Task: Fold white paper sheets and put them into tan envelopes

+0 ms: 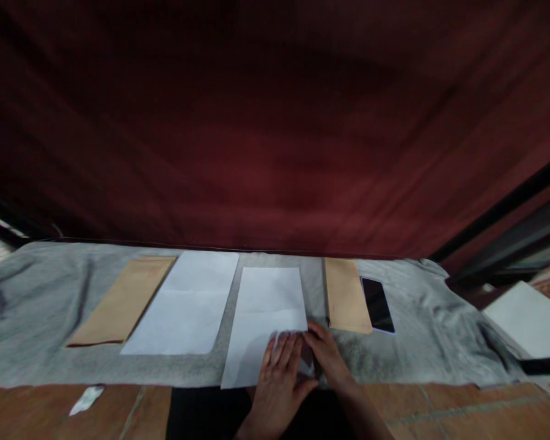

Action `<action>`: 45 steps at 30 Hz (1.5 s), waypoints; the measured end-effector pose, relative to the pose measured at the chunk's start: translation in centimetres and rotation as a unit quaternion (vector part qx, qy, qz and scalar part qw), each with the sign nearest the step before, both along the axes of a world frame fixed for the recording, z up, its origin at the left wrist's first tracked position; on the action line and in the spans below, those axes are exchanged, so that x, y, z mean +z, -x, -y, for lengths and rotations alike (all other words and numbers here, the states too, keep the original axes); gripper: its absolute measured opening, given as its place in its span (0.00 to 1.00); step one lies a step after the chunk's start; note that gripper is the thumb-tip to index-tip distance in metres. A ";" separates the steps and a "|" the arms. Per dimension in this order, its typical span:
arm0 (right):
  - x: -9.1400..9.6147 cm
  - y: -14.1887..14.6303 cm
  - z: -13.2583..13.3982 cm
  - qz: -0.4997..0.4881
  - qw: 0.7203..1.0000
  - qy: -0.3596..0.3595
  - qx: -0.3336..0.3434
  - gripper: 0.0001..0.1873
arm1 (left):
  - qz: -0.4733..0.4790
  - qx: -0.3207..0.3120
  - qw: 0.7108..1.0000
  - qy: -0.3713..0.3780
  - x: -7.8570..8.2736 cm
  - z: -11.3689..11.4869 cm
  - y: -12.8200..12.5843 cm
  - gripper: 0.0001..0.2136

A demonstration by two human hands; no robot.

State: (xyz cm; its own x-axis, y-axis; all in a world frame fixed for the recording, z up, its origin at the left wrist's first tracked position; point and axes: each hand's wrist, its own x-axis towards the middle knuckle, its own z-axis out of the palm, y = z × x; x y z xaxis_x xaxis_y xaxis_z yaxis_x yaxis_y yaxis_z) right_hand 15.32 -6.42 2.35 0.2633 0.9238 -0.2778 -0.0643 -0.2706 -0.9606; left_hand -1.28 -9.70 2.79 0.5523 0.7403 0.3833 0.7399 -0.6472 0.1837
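A creased white sheet of paper (266,299) lies on the grey cloth in front of me. My left hand (278,376) rests on its lower right part, the fingers stretched out flat together. At the right edge of the sheet is my right hand (326,352), fingers closed at the paper, their tips partly hidden. Between the hands shows a small dark reddish, shiny patch (307,359); what it is I cannot make out. To the left lies a second creased white sheet (192,311). A brown envelope (347,296) lies just beyond my right hand.
The grey cloth (421,342) covers the low surface. More brown envelopes (123,299) lie at left, a phone (378,305) at right. Dark red fabric (256,153) hangs behind. A white scrap (86,399) lies on the tiled floor (440,409); a white panel (527,321) stands far right.
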 end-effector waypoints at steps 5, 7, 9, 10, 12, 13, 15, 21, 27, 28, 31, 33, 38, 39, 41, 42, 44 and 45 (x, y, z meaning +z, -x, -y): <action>-0.8 -0.1 -1.3 0.030 0.998 -0.021 -0.051 0.23 | 0.025 0.101 0.995 0.009 -1.6 -1.8 5.1 0.27; -1.3 -0.1 -1.6 0.054 0.997 -0.019 -0.052 0.21 | 0.036 0.143 0.989 0.002 -2.7 -2.7 6.9 0.24; -1.7 -0.2 -1.4 0.109 0.993 -0.032 -0.041 0.19 | 0.039 0.160 0.986 -0.003 -3.5 -3.5 8.2 0.23; -1.9 -0.3 -1.2 0.157 0.986 -0.048 -0.035 0.19 | 0.038 0.160 0.986 -0.005 -3.7 -3.8 8.4 0.23; -2.0 -0.3 -0.5 0.294 0.951 -0.094 -0.023 0.20 | 0.030 0.151 0.988 -0.007 -3.8 -4.4 8.3 0.23; -2.0 -0.3 -0.2 0.362 0.924 -0.121 -0.014 0.21 | 0.023 0.142 0.990 -0.006 -3.6 -4.7 8.0 0.23; -1.8 0.1 0.1 0.455 0.874 -0.169 0.015 0.23 | 0.007 0.127 0.992 -0.003 -3.3 -5.4 7.0 0.23; -1.2 2.9 -2.2 0.552 0.795 -0.215 0.130 0.26 | -0.036 0.123 0.992 0.020 -2.4 -7.7 4.7 0.23; -2.0 4.2 -3.7 0.597 0.771 -0.185 0.124 0.26 | -0.006 0.108 0.993 0.055 -2.6 -8.7 5.6 0.24; -2.1 4.3 -3.7 0.600 0.770 -0.182 0.120 0.26 | 0.021 0.132 0.989 0.060 -2.8 -8.8 5.8 0.24; -2.3 4.2 -3.4 0.604 0.767 -0.182 0.118 0.27 | 0.122 0.212 0.967 0.077 -3.1 -9.5 6.3 0.25; -2.3 4.2 -3.4 0.605 0.766 -0.180 0.121 0.28 | 0.177 0.245 0.949 0.092 -2.8 -10.4 6.5 0.24; -2.3 4.0 -3.4 0.610 0.761 -0.174 0.135 0.28 | 0.229 0.307 0.916 0.117 -1.5 -13.0 6.8 0.23; -2.3 3.9 -3.4 0.609 0.762 -0.173 0.136 0.28 | 0.234 0.312 0.912 0.125 -1.4 -13.4 6.8 0.24; -2.3 3.9 -3.4 0.609 0.763 -0.170 0.137 0.28 | 0.247 0.312 0.907 0.137 -1.2 -13.9 6.8 0.25; -2.2 3.9 -3.5 0.609 0.763 -0.168 0.137 0.28 | 0.252 0.306 0.907 0.140 -1.2 -14.2 6.8 0.26; -2.0 4.0 -3.6 0.611 0.762 -0.165 0.137 0.28 | 0.258 0.299 0.908 0.142 -1.2 -14.6 6.7 0.26; -1.9 4.1 -3.7 0.611 0.762 -0.165 0.137 0.29 | 0.259 0.298 0.908 0.144 -1.2 -14.8 6.7 0.25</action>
